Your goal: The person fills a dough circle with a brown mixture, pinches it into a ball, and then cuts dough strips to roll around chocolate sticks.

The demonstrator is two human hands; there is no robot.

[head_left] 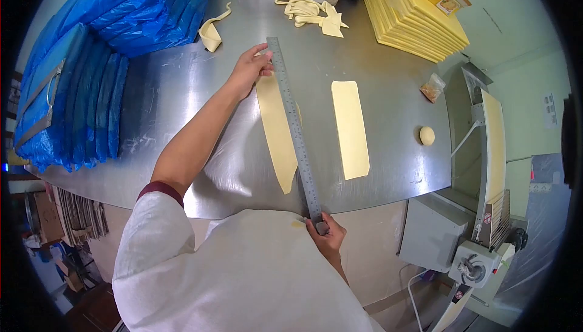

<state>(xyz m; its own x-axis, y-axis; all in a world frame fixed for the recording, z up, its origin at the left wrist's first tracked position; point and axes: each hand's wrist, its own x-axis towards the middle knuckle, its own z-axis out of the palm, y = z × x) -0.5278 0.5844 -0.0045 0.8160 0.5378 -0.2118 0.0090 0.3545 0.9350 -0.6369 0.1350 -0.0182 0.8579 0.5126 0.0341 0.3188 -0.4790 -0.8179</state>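
A long metal ruler [293, 122] lies slantwise along the right edge of a pale dough strip [274, 128] with a pointed near end. A thin sliver of dough shows on the ruler's other side. At the far end, my left hand [250, 70] has its fingers closed on the ruler. My right hand [328, 235] grips the near end by the table edge, close to my body; a small grey rounded piece shows at its thumb. Another dough strip [350, 130], roughly rectangular, lies flat to the right.
Dough scraps [313, 15] and a twisted offcut [211, 36] lie at the back of the steel table [398, 113]. Blue-wrapped stacks [73, 95] stand left, yellow slabs [413, 19] back right. A dough ball [427, 136] and small bag [432, 87] sit right, near a machine [470, 265].
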